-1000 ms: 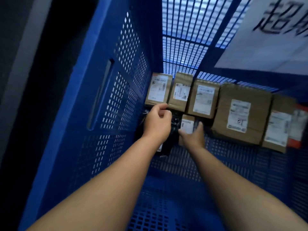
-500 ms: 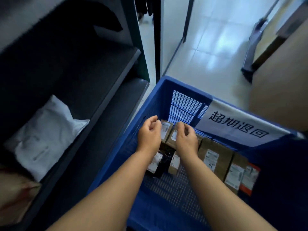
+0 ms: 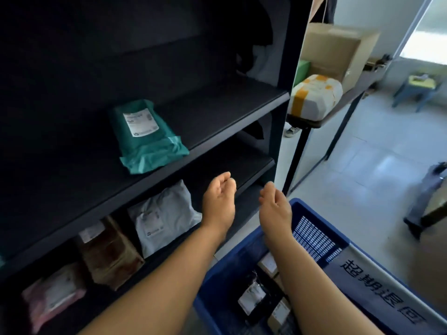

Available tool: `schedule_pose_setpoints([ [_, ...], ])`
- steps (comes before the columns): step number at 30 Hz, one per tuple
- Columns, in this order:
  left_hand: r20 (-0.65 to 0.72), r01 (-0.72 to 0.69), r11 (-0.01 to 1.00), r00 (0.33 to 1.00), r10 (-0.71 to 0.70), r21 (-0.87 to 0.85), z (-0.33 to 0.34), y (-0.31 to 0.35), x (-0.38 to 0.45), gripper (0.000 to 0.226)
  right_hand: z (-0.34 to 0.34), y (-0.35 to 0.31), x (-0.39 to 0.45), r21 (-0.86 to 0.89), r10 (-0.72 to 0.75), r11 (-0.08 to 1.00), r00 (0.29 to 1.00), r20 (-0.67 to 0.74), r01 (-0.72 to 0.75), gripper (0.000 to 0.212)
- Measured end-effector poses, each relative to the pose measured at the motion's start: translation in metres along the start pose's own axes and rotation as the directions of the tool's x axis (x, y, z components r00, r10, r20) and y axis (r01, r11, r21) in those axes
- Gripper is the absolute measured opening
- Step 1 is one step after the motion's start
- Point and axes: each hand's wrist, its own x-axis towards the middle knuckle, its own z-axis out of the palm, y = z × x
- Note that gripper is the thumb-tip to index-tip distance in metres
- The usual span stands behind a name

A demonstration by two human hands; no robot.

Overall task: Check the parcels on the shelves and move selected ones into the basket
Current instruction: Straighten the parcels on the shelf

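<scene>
Hands: left hand and right hand raised, fingers loosely curled, empty. Grey parcel left of them; basket below, sign reading 超期退回.

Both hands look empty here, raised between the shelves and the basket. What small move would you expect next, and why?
Probably the left hand reaches to the white mailer on the lower shelf to check its label. Both it and the right hand hold nothing, the blue basket already holds parcels, and that mailer lies closest.
</scene>
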Motion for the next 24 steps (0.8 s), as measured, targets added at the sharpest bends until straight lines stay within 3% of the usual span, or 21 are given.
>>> schedule_pose_setpoints([
  [10, -0.212, -0.115, 0.990, 0.973, 0.095, -0.081, -0.132, 0.077, 0.003, 0.033, 0.117, -0.082, -0.069, 0.000, -0.170, 0.985, 0.970, 0.176, 0.172, 0.037],
  [14, -0.280, -0.125, 0.986, 0.956, 0.091, -0.108, -0.179, 0.091, 0.011, 0.035, 0.157, -0.100, -0.091, 0.016, -0.176, 0.984, 0.961, 0.213, 0.177, 0.039],
  [20, -0.329, -0.123, 0.978, 0.942, 0.062, -0.167, -0.220, 0.100, 0.025, 0.035, 0.204, -0.113, -0.099, -0.008, -0.215, 0.974, 0.941, 0.263, 0.225, 0.031],
  [24, -0.337, -0.091, 0.977, 0.941, 0.021, -0.193, -0.232, 0.099, 0.038, 0.037, 0.222, -0.118, -0.092, -0.039, -0.212, 0.972, 0.938, 0.275, 0.231, 0.037],
])
